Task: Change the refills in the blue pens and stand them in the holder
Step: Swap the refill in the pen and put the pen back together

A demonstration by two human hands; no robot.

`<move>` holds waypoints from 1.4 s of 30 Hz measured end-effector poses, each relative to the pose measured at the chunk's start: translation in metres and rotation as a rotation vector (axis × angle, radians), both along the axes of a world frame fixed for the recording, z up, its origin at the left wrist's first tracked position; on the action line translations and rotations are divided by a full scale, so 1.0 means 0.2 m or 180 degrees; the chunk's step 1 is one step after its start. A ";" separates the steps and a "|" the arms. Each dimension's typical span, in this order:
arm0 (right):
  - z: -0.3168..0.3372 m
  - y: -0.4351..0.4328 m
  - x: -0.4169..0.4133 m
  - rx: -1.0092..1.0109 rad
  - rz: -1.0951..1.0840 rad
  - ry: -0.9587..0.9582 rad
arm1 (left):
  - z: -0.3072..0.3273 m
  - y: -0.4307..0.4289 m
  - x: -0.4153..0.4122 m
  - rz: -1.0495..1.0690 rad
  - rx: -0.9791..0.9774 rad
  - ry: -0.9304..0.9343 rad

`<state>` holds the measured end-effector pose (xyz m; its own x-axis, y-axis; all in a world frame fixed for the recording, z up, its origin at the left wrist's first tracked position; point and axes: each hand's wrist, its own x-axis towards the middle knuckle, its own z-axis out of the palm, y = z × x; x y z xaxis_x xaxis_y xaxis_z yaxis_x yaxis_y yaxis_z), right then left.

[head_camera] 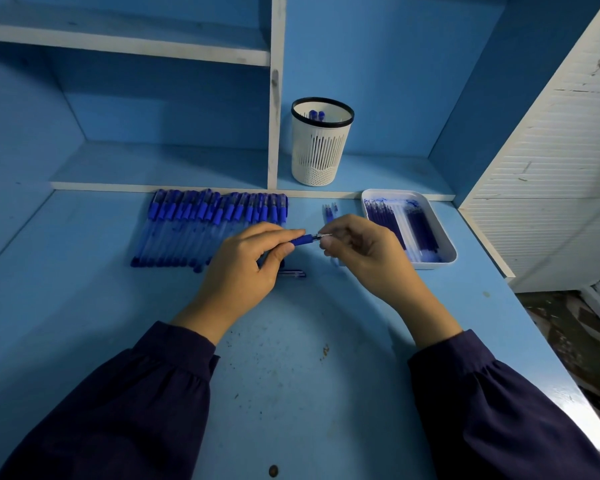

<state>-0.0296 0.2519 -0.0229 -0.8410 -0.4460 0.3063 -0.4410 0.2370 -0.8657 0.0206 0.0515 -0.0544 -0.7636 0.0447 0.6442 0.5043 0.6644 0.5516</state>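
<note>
My left hand [248,261] grips a blue pen [300,240] by its barrel, tip pointing right. My right hand [357,247] pinches the pen's metal tip end [324,235] between thumb and forefinger. A pen cap [291,273] lies on the desk just below my left hand. A row of several blue pens [201,226] lies side by side behind my left hand. The white slotted holder [321,143] stands on the low shelf with two blue pens inside. A white tray [445,251] at the right holds several blue refills [400,223].
A few loose refills [330,211] lie on the blue desk [291,375] between the pen row and the tray. Blue shelving with white edges rises behind. A white slatted panel [548,161] bounds the right side, where the desk edge drops to the floor.
</note>
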 end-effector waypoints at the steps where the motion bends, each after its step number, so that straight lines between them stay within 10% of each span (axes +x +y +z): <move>1: 0.00 0.00 0.00 -0.0037 -0.0008 -0.0043 | 0.00 0.00 0.00 -0.0002 -0.0004 0.0000; 19: -0.03 -0.07 0.05 -0.0328 -0.0358 -0.0401 | 0.01 -0.03 0.01 0.0165 0.0064 0.0130; 31: -0.11 -0.11 0.09 0.0983 0.0241 0.0848 | 0.00 -0.11 0.06 0.0318 0.0049 0.0030; 42: -0.06 -0.08 0.08 0.0130 -0.0522 0.0258 | -0.01 -0.10 0.07 0.0317 -0.0010 0.0003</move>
<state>-0.0142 0.2354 -0.0349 -0.8768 -0.3183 0.3604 -0.4613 0.3457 -0.8171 0.0337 0.0307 -0.0560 -0.7638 -0.0296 0.6448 0.4361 0.7129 0.5492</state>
